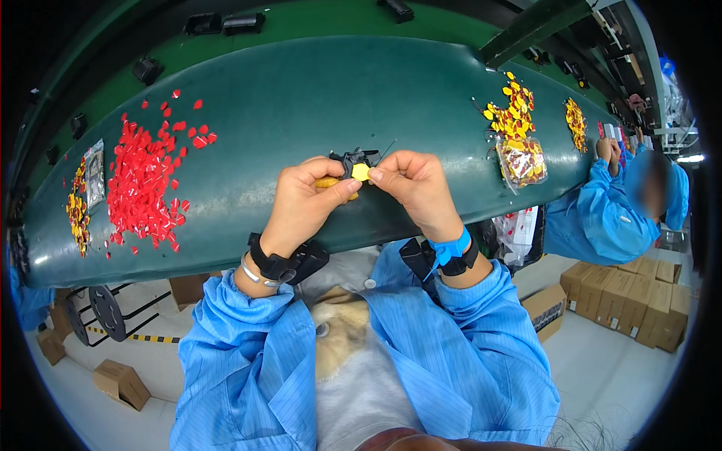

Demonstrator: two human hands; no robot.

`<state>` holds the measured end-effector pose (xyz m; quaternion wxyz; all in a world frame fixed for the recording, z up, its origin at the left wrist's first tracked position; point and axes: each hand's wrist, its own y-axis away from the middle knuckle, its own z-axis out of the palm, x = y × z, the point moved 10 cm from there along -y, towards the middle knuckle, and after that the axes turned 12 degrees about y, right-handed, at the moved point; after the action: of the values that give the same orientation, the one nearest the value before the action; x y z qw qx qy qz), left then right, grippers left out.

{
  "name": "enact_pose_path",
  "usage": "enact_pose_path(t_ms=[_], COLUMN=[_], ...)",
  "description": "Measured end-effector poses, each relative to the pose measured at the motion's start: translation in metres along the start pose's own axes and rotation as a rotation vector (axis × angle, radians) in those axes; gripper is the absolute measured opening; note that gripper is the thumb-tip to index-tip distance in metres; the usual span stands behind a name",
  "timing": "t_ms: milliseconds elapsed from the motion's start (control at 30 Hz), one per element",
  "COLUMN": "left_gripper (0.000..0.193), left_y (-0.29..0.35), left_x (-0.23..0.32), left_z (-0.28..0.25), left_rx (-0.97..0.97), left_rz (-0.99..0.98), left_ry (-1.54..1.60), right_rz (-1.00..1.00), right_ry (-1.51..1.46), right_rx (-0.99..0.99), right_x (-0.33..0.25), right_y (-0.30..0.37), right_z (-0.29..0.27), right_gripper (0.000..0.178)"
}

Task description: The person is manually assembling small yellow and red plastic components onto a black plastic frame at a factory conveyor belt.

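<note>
My left hand (312,199) is closed on a small black plastic part (351,159) with a thin dark wire or pin sticking out to the right. Yellow shows around some of its fingers, though I cannot make out what it is. Against the part's near side lies a flat yellow hexagonal piece (361,172). Thumb and forefinger of my right hand (417,188) pinch the right edge of that piece. Both hands meet above the green work surface (301,98). Whether the yellow piece is stuck to the black part cannot be told.
Red pieces (143,184) are heaped at left, beside yellow and dark pieces (77,210) and a clear bag (95,174). At right lie yellow pieces (515,113) and a filled bag (522,161). A co-worker (613,210) sits farther right, near cardboard boxes (628,301).
</note>
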<state>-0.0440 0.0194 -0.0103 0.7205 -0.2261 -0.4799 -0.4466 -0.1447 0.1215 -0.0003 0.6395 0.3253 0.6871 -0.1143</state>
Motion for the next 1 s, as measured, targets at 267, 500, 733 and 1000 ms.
enact_pose_path(t_ms=[267,500,733,1000], left_gripper=[0.005,0.004,0.006,0.006], left_y=[-0.002,-0.002,0.000,0.001], left_x=[0.001,0.000,0.002,0.005], left_z=[0.001,0.002,0.003,0.004], left_rx=[-0.012,-0.008,0.016,-0.011], left_rz=[0.043,0.047,0.010,0.021], left_ry=[-0.030,-0.039,0.070,0.033], right_rz=[-0.044,-0.125,-0.130,-0.105], right_ry=[0.160,-0.010,-0.023,0.050], right_rx=[0.025,0.058,-0.189,-0.088], right_x=[0.000,-0.013,-0.017,0.008], right_y=[-0.004,-0.011,-0.017,-0.018], right_z=[-0.002,-0.008,0.023,0.023], right_gripper=[0.011,0.017,0.011,0.008])
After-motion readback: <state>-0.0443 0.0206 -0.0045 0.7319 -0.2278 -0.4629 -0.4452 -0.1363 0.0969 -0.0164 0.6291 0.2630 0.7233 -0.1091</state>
